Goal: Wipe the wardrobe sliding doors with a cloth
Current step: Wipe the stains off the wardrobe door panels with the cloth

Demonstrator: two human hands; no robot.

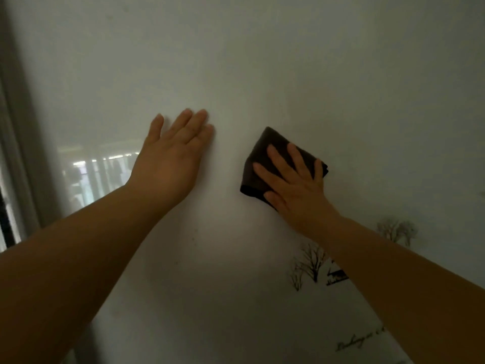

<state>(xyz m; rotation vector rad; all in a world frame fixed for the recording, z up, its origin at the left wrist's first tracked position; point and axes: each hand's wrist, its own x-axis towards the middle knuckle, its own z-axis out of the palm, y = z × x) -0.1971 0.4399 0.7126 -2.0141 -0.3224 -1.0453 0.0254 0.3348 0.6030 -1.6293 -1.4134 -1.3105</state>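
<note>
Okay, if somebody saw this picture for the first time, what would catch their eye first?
The dark cloth stands out most, pressed flat on the pale door right of centre by the spread right hand. Beside it, the left hand lies flat on the door with nothing in it. Next come the bright reflection at the left edge and the bare-tree print at lower right.
</note>
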